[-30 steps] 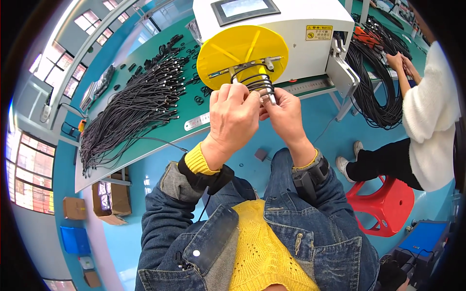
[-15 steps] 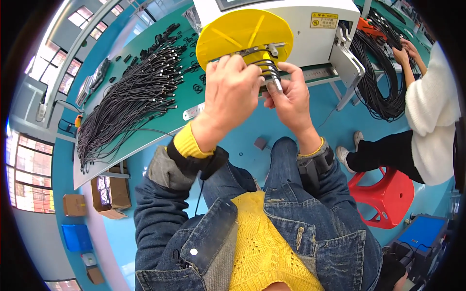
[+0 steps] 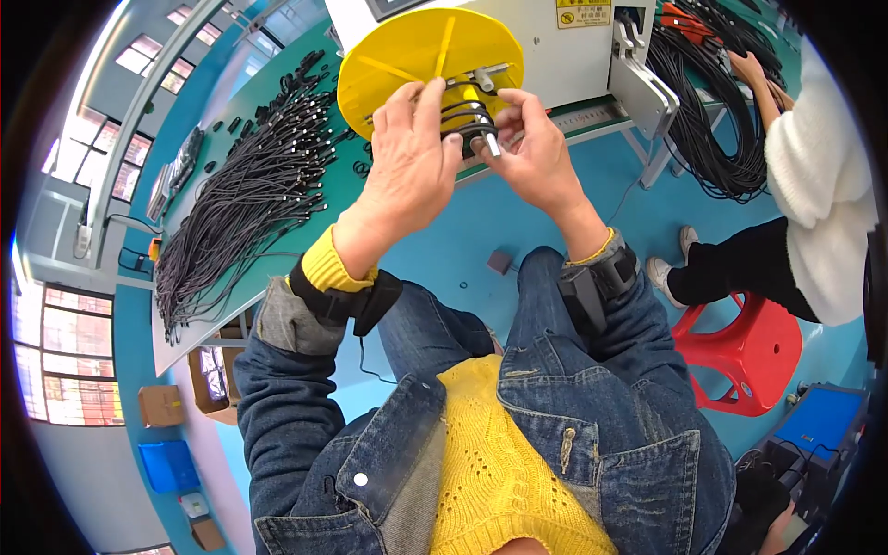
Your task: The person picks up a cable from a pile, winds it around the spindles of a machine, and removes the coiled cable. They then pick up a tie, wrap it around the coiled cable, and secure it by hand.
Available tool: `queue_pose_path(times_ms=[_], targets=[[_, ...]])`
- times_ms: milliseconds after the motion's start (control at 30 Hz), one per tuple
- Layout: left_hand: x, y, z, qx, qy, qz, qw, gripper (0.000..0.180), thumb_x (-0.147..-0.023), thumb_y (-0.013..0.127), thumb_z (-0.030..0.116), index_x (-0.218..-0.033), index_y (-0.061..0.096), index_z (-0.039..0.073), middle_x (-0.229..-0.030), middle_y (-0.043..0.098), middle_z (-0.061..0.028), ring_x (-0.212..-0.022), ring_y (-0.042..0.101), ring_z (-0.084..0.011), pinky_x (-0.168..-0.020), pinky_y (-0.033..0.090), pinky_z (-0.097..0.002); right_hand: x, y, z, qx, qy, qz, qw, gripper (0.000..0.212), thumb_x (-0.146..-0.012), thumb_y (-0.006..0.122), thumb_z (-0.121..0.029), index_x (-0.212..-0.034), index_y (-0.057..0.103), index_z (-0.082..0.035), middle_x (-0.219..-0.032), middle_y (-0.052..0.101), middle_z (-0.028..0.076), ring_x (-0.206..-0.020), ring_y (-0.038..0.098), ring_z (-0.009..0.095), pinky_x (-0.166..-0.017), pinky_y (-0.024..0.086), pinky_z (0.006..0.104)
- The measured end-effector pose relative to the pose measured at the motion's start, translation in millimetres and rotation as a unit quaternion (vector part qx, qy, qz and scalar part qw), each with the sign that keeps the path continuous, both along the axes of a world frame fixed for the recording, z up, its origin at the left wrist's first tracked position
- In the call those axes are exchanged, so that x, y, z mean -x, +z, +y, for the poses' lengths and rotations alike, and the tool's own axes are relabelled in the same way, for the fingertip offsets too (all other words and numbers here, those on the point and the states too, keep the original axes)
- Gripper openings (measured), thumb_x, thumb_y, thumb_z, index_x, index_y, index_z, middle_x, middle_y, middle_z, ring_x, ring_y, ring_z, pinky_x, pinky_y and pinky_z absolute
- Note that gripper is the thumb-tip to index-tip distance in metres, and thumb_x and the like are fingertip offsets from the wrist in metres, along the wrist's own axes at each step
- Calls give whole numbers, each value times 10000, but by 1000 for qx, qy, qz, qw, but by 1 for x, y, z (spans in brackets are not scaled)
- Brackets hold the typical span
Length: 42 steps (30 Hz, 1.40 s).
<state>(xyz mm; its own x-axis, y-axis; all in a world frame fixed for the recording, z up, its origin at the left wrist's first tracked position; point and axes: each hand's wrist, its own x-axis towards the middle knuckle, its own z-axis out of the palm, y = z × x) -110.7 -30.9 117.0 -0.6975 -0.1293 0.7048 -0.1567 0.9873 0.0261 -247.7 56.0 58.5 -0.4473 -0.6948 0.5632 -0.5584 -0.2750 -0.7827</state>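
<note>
A black cable (image 3: 453, 117) is wound in several loops around metal posts in front of a round yellow disc (image 3: 393, 60). The bright tip of one post (image 3: 491, 145) sticks out toward me past the loops. My left hand (image 3: 402, 153) is at the left side of the coil, its thumb against the loops and its fingers bent behind them, fingertips partly hidden. From the right, my right hand (image 3: 535, 153) closes on the same coil, with the thumb beside the post and the index finger raised over the loops.
Behind the disc stands a white machine (image 3: 564, 60) with a metal bracket (image 3: 643, 92). Many black cables (image 3: 240, 203) lie on the green table at left. On the right, a person in a white sweater (image 3: 819, 185) handles thick cable coils (image 3: 703, 139) near a red stool (image 3: 749, 356).
The view has shifted, so the machine and disc sit further left and higher. My left fingers have straightened from a tighter curl and moved to the coil's left side. My right hand remains at the coil.
</note>
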Motion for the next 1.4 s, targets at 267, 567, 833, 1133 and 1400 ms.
queue_pose_path(times_ms=[267, 567, 833, 1133, 1400], targets=[[-4, 1, 8, -59, 75, -138, 986, 552, -819, 495, 166, -1257, 297, -105, -1162, 401, -294, -1126, 361, -476, -930, 328, -472, 9, -15, -14, 33, 25, 125, 991, 756, -807, 590, -262, -1339, 162, 62, -1254, 388, 268, -1134, 438, 357, -929, 383, 384], [-2, 3, 21, -33, 104, -136, 985, 516, -819, 514, 171, -1226, 334, -90, -1102, 442, -255, -1054, 419, -415, -889, 346, -480, -6, -7, -16, 67, 22, 95, 993, 601, -808, 521, -92, -1318, 229, 34, -1204, 432, 270, -1092, 474, 365, -905, 390, 386], [0, 19, 24, -258, 99, -191, 942, 348, -803, 540, 139, -1058, 419, -65, -1062, 439, -279, -891, 488, -437, -751, 418, -475, -35, -12, -18, 112, -66, -9, 992, 325, -818, 491, -33, -1123, 390, 16, -968, 573, 201, -837, 590, 337, -708, 468, 358], [3, -18, 32, -126, 114, 32, 985, 341, -840, 515, 137, -1092, 408, -68, -1082, 425, -325, -915, 471, -453, -787, 413, -456, -39, -12, -17, 151, -58, -35, 986, 331, -833, 551, -94, -1090, 378, 21, -872, 577, 218, -771, 602, 345, -646, 473, 366], [5, -21, 26, -271, 89, 67, 956, 359, -862, 487, 182, -1091, 385, -74, -977, 448, -345, -806, 502, -478, -710, 423, -490, -39, -11, -22, 138, -64, -40, 988, 329, -842, 546, -107, -1086, 373, 30, -852, 581, 208, -755, 610, 317, -640, 474, 342]])
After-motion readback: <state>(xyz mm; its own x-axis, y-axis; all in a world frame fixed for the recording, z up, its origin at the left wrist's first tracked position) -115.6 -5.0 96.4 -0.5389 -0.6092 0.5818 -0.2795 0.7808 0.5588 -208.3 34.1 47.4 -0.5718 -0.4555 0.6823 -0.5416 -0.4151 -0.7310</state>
